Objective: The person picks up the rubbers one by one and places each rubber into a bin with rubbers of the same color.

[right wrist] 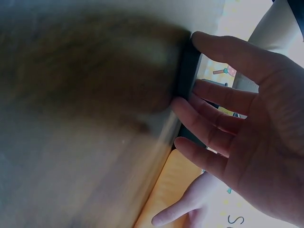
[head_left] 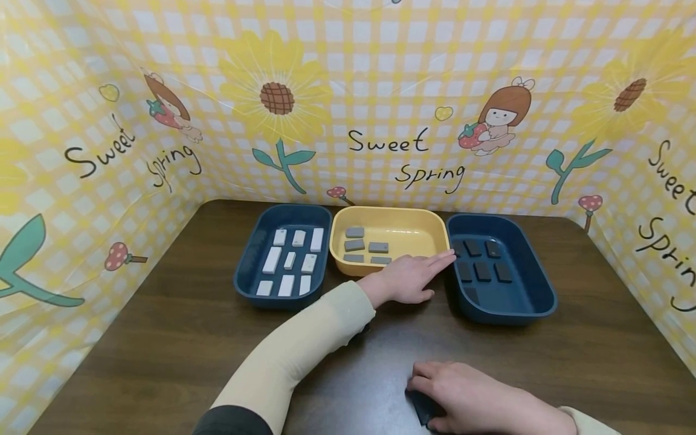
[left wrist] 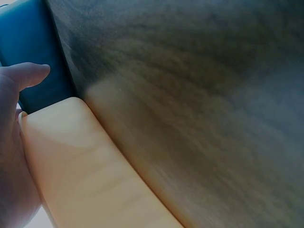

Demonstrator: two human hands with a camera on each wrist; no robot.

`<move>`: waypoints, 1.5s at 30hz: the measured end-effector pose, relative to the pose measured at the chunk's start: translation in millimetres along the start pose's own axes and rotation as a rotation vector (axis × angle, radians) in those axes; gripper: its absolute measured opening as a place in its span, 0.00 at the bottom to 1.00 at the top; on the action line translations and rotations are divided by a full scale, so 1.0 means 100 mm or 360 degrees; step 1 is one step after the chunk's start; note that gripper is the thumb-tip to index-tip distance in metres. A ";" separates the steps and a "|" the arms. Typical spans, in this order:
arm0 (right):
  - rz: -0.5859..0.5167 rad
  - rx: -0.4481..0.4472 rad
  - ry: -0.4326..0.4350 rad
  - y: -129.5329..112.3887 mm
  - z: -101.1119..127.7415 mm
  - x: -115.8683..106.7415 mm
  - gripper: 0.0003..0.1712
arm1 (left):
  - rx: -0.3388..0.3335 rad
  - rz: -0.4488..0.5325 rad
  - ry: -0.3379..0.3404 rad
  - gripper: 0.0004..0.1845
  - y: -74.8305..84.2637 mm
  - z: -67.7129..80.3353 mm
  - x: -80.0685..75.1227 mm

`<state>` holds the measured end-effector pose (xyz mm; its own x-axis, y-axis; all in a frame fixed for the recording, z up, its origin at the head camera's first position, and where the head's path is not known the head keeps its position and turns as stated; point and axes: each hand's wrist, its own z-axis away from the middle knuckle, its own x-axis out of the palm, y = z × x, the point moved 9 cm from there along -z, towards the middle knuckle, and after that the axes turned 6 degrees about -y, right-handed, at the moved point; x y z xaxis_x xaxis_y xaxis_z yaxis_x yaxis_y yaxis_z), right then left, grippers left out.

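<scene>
My right hand (head_left: 462,393) pinches a black rectangular block (head_left: 421,406) between thumb and fingers, low over the front of the table. In the right wrist view the block (right wrist: 187,66) stands edge-on at the fingertips. My left hand (head_left: 408,279) reaches across the front right corner of a yellow tray (head_left: 394,216), fingers straight and thumb apart. Its fingertips are at the left rim of the right blue tray (head_left: 535,302), which has several black blocks (head_left: 482,271) in its left part. Several grey blocks (head_left: 354,245) lie in the yellow tray, partly hidden by its front wall.
A left blue tray (head_left: 241,275) contains several white blocks (head_left: 272,260) in rows. All three trays stand side by side along the back of the brown wooden table (head_left: 174,338). A yellow checked cloth (head_left: 348,109) with printed flowers hangs behind and on both sides.
</scene>
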<state>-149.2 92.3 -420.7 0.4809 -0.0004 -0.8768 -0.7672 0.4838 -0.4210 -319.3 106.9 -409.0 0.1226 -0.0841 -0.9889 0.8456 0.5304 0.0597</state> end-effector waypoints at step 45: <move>0.0310 0.0658 0.0956 0.72 1.09 -1.08 0.28 | 0.0003 -0.0012 -0.0010 0.43 0.00 -0.01 0.01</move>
<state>-210.2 222.9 -330.6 -0.0521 -0.3006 -0.9523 -0.5360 0.8131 -0.2273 -319.4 107.7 -409.8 0.1197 -0.0933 -0.9884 0.8474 0.5282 0.0528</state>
